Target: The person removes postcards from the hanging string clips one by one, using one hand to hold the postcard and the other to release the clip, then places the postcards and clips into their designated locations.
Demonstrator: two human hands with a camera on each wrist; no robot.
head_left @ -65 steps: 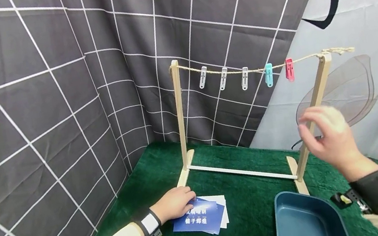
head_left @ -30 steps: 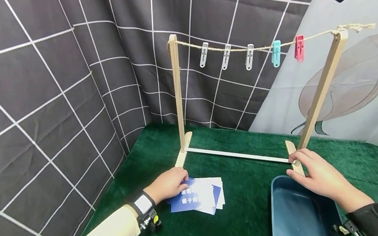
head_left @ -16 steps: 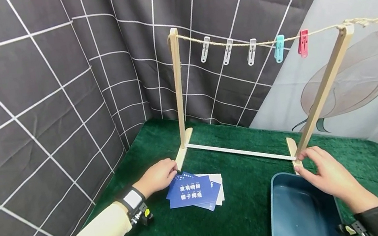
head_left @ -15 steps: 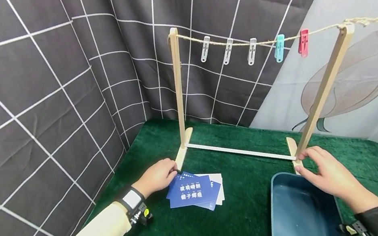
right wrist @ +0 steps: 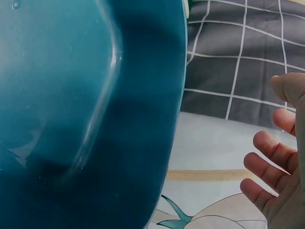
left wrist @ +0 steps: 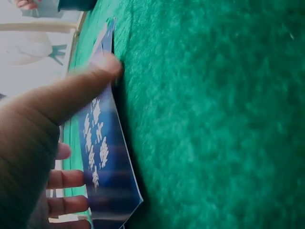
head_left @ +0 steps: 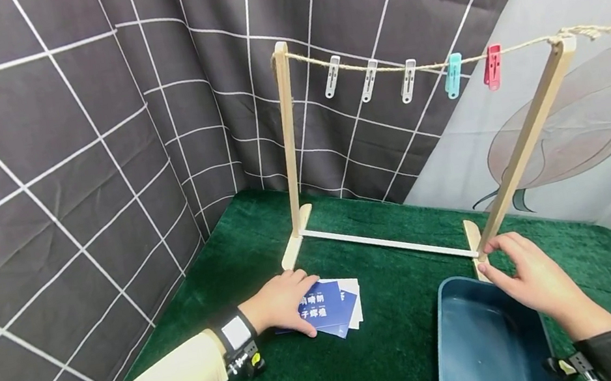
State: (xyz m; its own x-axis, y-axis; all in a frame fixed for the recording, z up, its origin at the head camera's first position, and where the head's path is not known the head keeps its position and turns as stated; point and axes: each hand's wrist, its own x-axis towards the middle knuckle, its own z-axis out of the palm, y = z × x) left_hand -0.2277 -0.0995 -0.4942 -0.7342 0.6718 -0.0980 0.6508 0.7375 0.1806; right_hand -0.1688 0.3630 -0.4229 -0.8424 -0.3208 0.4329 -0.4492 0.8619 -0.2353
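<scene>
A small stack of blue and white printed cards (head_left: 328, 299) lies fanned on the green cloth (head_left: 379, 364). Over the left part of the stack is my left hand (head_left: 283, 302), thumb apart from the fingers. From the left wrist, the blurred thumb (left wrist: 95, 78) crosses above the top blue card (left wrist: 107, 157), with the fingertips at its far side; firm contact cannot be told. My right hand (head_left: 531, 275) is at the foot of the wooden stand's right post (head_left: 524, 144), above the blue tray (head_left: 441, 354). In the right wrist view its fingers (right wrist: 271, 148) are loosely bent around nothing.
A twine line (head_left: 306, 58) runs between the stand's two posts. Several clothespins hang from it: white ones (head_left: 409, 81), a teal one (head_left: 453, 76) and a pink one (head_left: 492, 67). A white bar (head_left: 387, 244) joins the posts low down. Dark grid curtain (head_left: 69, 153) stands behind.
My right hand has come down from mid-air to the right post's foot and stayed there. My left hand drew back to the cards' upper left corner, then moved right over them with fingers spread.
</scene>
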